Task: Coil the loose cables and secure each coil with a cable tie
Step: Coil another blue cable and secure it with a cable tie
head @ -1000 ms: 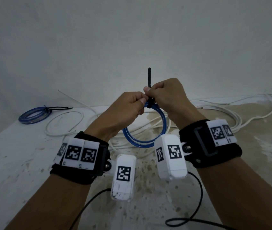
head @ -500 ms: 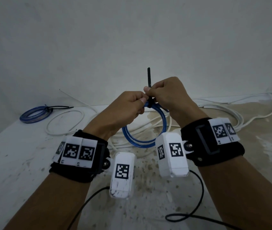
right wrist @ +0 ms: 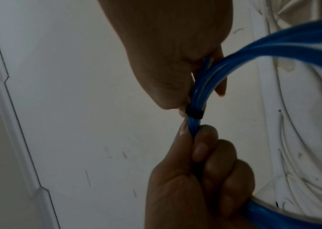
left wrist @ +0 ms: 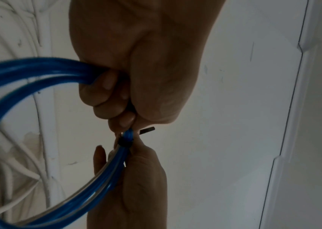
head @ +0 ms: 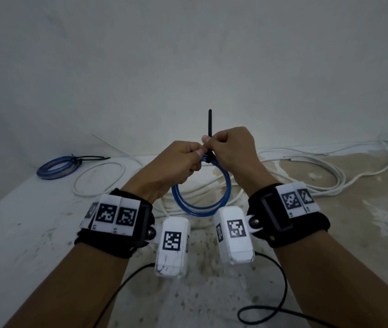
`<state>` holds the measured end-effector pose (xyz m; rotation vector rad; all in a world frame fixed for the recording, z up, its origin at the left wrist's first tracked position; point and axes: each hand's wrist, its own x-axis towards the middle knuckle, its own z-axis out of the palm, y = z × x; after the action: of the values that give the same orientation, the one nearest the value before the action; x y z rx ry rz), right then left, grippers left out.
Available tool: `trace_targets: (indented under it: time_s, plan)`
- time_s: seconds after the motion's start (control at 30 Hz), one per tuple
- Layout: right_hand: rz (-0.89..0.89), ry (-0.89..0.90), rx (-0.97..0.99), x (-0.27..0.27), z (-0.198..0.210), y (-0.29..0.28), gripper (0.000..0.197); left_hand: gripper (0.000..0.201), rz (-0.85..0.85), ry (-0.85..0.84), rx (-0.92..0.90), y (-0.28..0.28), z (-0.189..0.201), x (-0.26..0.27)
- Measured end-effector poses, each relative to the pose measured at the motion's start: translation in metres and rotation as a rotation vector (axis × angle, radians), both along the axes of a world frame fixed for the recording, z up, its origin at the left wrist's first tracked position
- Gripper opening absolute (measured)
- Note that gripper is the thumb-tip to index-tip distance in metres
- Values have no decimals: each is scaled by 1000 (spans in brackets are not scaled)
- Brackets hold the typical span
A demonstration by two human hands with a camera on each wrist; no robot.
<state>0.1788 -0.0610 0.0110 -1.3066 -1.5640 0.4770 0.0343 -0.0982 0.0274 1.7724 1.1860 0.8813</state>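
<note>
Both hands (head: 212, 155), fists meeting, grip blue coil (head: 202, 204) and cable tie (head: 209, 121)

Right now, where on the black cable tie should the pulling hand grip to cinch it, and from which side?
Probably the free tail of the tie, pinched from the side just above its band around the blue coil. The tail stands upright and bare above both hands, while the left hand grips the coil beside the band.
</note>
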Motion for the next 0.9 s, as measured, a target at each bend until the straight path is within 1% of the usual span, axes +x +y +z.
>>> trace_targets:
  time_s: [0.07, 0.13, 0.17, 0.23, 0.27, 0.3, 0.4, 0.47, 0.53, 0.67, 0.83, 0.9]
  plan:
    - [112, 129, -34, -3, 11, -7, 38, 27, 2, -27, -11, -5, 13, -5]
    - [248, 328, -229, -6, 25, -21, 47, 30, 19, -9, 10, -11, 27, -13]
    - [317, 400, -338, -7, 31, -27, 54, 32, 33, 2, 28, -14, 34, -18]
    - [469, 414, -493, -7, 44, -40, 67, 34, 60, 24, 56, -21, 45, -28]
    - [538, 392, -530, -8, 50, -44, 69, 31, 71, 39, 64, -26, 51, -33]
    - [597, 373, -536, -11, 55, -50, 65, 29, 84, 52, 69, -30, 55, -38]
    - [687, 311, -454, -23, 66, -59, 39, 21, 117, 47, 62, -45, 67, -51]
    - [695, 300, -400, -33, 72, -63, 30, 17, 146, 32, 56, -52, 72, -58]
    - [684, 287, -342, -44, 75, -67, 26, 15, 188, 3, 53, -58, 75, -64]
    - [602, 160, -158, -64, 73, -77, 22, 11, 254, -74, 27, -69, 74, -75]
    - [511, 12, 43, -80, 69, -83, 19, 11, 244, -186, -17, -79, 74, -85]
    - [513, 26, 54, -83, 68, -81, 20, 12, 231, -241, -10, -78, 73, -90]
